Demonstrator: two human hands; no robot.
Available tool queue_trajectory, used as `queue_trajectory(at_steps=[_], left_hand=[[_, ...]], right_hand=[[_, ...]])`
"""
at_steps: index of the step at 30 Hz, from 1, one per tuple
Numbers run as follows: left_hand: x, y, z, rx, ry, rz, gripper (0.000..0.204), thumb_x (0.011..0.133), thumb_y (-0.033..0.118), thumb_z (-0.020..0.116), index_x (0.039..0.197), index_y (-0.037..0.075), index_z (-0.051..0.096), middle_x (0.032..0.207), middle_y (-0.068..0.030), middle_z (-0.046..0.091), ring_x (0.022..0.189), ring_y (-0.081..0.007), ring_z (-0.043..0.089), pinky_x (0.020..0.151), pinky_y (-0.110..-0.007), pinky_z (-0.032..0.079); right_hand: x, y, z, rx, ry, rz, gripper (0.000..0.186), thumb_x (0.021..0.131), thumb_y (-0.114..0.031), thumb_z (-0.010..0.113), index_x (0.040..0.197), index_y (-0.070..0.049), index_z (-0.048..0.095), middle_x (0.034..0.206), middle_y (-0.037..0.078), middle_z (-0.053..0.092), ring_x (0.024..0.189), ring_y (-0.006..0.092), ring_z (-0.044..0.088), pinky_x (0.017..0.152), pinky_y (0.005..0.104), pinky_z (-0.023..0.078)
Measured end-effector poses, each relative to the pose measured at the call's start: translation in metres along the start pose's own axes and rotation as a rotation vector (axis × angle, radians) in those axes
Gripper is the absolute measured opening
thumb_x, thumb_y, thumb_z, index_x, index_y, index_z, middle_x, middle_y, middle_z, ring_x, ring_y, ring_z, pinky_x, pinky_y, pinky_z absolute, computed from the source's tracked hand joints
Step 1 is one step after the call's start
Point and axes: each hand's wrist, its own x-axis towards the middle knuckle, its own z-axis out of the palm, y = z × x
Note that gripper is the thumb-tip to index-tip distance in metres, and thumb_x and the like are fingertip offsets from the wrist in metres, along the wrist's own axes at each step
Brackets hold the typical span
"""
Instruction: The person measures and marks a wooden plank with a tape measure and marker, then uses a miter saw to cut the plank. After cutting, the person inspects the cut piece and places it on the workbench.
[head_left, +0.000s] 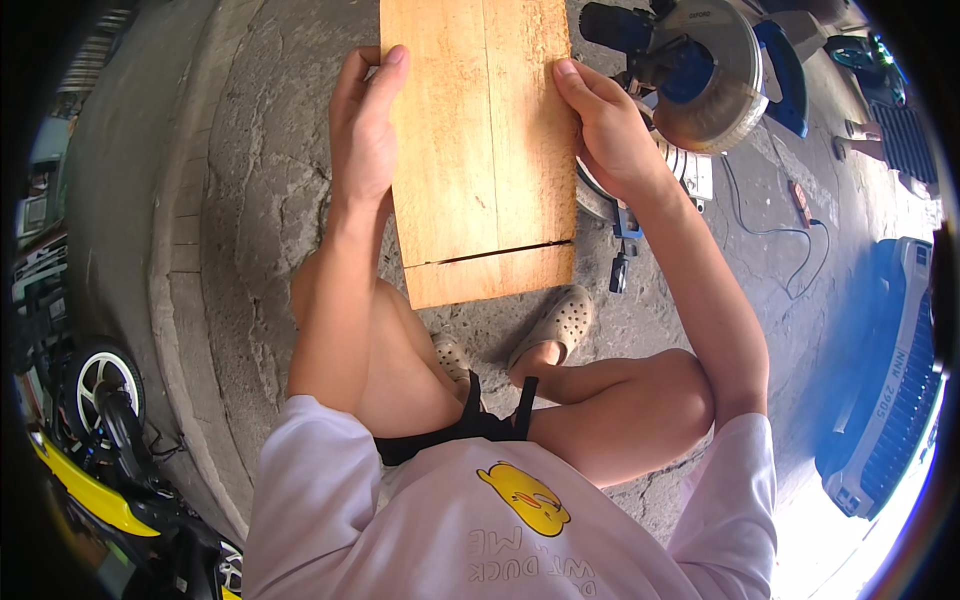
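Note:
A wide, pale wooden board [484,150] is held up in front of me, its far end cut off by the top of the view. Across its near end runs a dark line, and a thin crack goes lengthwise down the middle. My left hand [368,130] grips the left edge, thumb on the upper face and fingers behind. On the opposite edge my right hand [612,125] holds the board the same way, a little to the left of a miter saw [705,75]. The saw's base is partly hidden behind the board and my right hand.
Cracked concrete [270,150] lies below, with a curb [175,300] to the left. A motorbike [110,430] stands at the lower left. To the right are a power cord with an orange socket [800,203], a blue crate [885,385] and another person's legs [865,142].

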Motion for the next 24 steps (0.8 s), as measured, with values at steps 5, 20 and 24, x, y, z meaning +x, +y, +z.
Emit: queue_trajectory(at_steps=[5, 20, 24], left_hand=[[0.003, -0.005, -0.003, -0.027, 0.006, -0.023, 0.028, 0.096, 0.033, 0.058, 0.094, 0.005, 0.056, 0.083, -0.0028, 0.06, 0.075, -0.0083, 0.056, 0.069, -0.024, 0.044], [0.011, -0.023, -0.013, -0.141, -0.002, -0.078, 0.026, 0.097, 0.034, 0.055, 0.091, 0.009, 0.054, 0.079, 0.0002, 0.057, 0.072, -0.0057, 0.054, 0.065, -0.022, 0.043], [0.01, -0.022, -0.01, -0.145, -0.002, -0.09, 0.026, 0.098, 0.033, 0.055, 0.092, 0.009, 0.054, 0.08, -0.0007, 0.059, 0.074, -0.0064, 0.057, 0.066, -0.021, 0.045]], right_hand=[[0.001, 0.0, -0.002, 0.0, -0.004, 0.016, 0.05, 0.105, -0.033, 0.042, 0.136, 0.006, 0.046, 0.117, 0.014, 0.063, 0.107, 0.0165, 0.062, 0.094, 0.0334, 0.05], [0.007, 0.007, -0.006, -0.026, -0.012, -0.045, 0.049, 0.105, -0.035, 0.043, 0.132, 0.005, 0.051, 0.104, 0.009, 0.065, 0.092, 0.0116, 0.061, 0.076, 0.0277, 0.05], [0.006, 0.005, -0.006, -0.031, -0.013, -0.038, 0.05, 0.104, -0.036, 0.044, 0.133, 0.004, 0.05, 0.105, 0.01, 0.065, 0.094, 0.0124, 0.062, 0.078, 0.029, 0.051]])
